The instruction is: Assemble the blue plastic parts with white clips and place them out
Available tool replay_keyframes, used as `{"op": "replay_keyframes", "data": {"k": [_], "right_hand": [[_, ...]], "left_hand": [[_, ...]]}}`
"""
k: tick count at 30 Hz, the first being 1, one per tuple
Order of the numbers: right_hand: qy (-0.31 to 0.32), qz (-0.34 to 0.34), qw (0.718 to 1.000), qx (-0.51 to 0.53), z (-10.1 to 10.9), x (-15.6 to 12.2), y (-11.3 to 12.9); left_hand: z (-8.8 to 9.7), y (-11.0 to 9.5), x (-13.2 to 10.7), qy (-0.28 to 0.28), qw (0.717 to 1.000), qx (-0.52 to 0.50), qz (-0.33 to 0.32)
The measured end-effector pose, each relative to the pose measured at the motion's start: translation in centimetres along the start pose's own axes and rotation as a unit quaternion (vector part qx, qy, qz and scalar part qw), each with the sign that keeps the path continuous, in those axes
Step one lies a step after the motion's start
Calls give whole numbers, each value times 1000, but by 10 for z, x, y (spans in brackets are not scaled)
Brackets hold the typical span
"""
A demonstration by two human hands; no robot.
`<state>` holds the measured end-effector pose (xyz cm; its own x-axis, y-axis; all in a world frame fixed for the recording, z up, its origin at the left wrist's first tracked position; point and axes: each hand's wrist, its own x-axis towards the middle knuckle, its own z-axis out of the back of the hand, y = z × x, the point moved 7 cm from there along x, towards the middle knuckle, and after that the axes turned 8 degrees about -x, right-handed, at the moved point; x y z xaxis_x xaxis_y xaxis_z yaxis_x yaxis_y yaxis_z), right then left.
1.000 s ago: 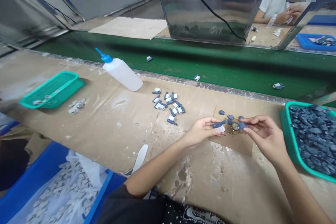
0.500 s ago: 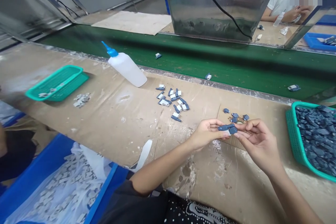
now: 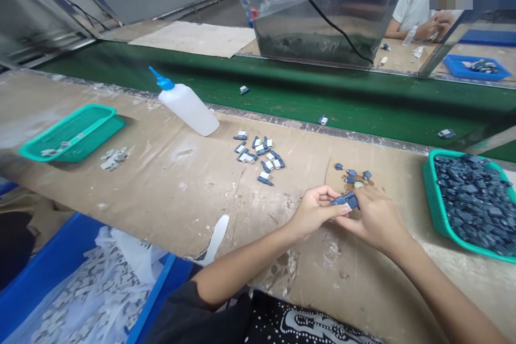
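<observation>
Between my two hands is a small dark blue and white plastic piece. My left hand pinches its left side, thumb below. From the right, the fingers of my right hand close on the same piece, partly hiding it. Just beyond the hands, several loose dark blue parts lie around a brown wet-looking patch on a cardboard sheet. Left of them, several joined blue-and-white pieces are scattered on the table.
A white squeeze bottle with a blue nozzle stands left of centre. A green basket of dark blue parts is at right, a shallow green basket at left. A blue bin holds white parts. Pieces lie on the green conveyor; a person sits beyond.
My right hand has turned inward and closed on the piece, which was more exposed before. The view has shifted slightly, moving the baskets and bottle leftward in the picture.
</observation>
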<state>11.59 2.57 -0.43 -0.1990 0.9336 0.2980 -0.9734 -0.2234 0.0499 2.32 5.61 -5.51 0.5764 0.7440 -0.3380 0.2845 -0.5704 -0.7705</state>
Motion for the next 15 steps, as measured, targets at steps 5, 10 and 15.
{"op": "replay_keyframes", "data": {"k": [5, 10, 15], "right_hand": [[-86, 0, 993, -85, 4, -11, 2], [-100, -75, 992, -33, 18, -12, -21], [-80, -169, 980, -72, 65, -34, -100]], "left_hand": [[-12, -4, -3, -27, 997, 65, -16], [-46, -18, 14, 63, 987, 139, -51], [-50, -59, 104, 56, 905, 379, -183]]}}
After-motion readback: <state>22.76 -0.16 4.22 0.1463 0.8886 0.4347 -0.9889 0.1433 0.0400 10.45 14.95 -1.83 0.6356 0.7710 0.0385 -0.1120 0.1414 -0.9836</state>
